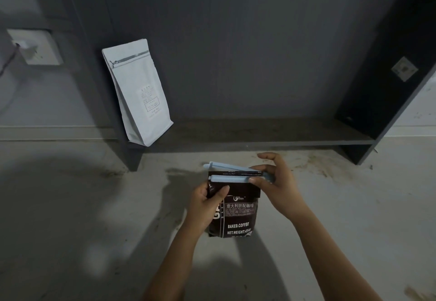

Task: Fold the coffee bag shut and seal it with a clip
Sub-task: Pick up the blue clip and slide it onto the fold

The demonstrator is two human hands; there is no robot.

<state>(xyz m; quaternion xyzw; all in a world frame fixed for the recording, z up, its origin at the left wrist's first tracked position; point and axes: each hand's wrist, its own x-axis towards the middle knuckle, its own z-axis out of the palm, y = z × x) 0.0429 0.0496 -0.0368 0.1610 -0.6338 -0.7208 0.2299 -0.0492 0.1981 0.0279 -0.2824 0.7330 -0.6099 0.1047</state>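
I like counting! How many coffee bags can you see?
2. A dark coffee bag held in both hands above the floor, and a white coffee bag standing on the low shelf's left end. None looks hidden.

— Dim overall, soft and a little grainy; dark shadows of both arms across the pale grey concrete floor [70, 206].

— Lit from behind the camera, apparently. Bowed lines at the edges, wide-angle; no glare, slight blur throughout.
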